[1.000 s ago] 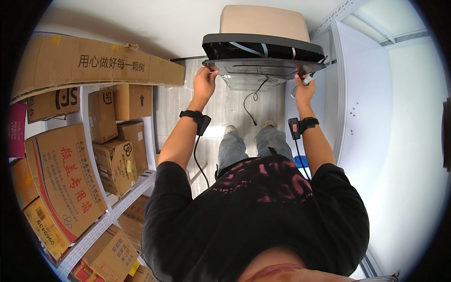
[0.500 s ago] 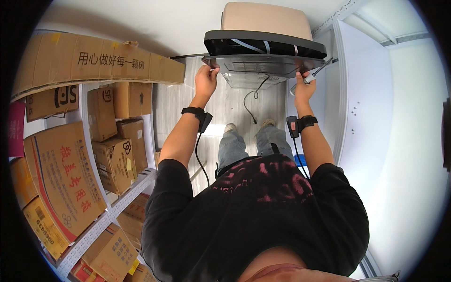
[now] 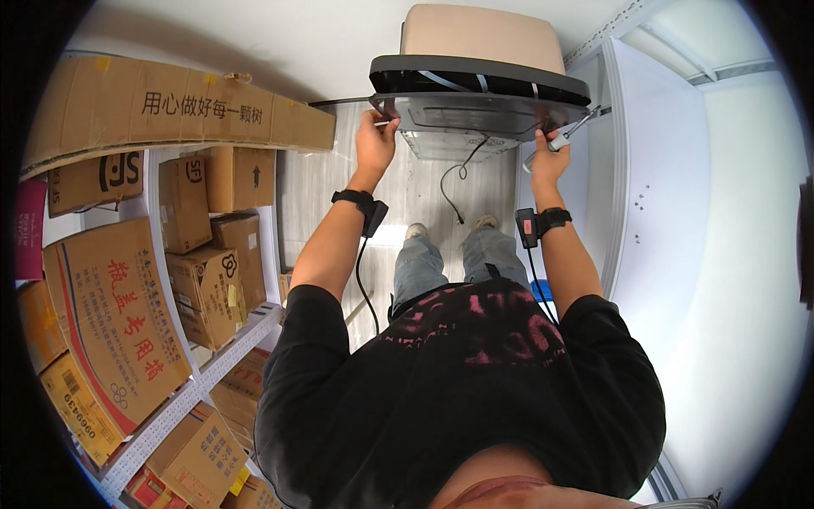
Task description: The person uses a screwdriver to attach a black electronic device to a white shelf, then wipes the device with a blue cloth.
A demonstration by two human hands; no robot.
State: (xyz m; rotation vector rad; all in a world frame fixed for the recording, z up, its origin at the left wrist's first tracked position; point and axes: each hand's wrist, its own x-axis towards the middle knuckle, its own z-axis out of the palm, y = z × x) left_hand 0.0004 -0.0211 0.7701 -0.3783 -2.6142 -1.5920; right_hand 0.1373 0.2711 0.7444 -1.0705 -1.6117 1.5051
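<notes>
Head view: I get pale wood-grain floor (image 3: pixel 349 165) by a white wall (image 3: pixel 339 38); one rounded beige appliance (image 3: pixel 482 36) straight ahead, one glossy dark panel (image 3: pixel 475 116) on its near side; one black cord (image 3: pixel 444 191) curling below. Two hands: left (image 3: pixel 373 154) at the panel's corner, grip I cannot tell; right (image 3: pixel 549 163) gripping one pale-handled screwdriver (image 3: pixel 557 142).

Is showing at left a white perforated shelving unit (image 3: pixel 157 434) bearing brown cartons (image 3: pixel 208 297), a yellow carton (image 3: pixel 78 411) and a magenta box (image 3: pixel 30 229). Is presenting across the upper left a long cardboard box (image 3: pixel 186 103). Is exposing underneath a grey wood-grain floor (image 3: pixel 415 195) and, at right, a partly hidden blue object (image 3: pixel 537 292).
</notes>
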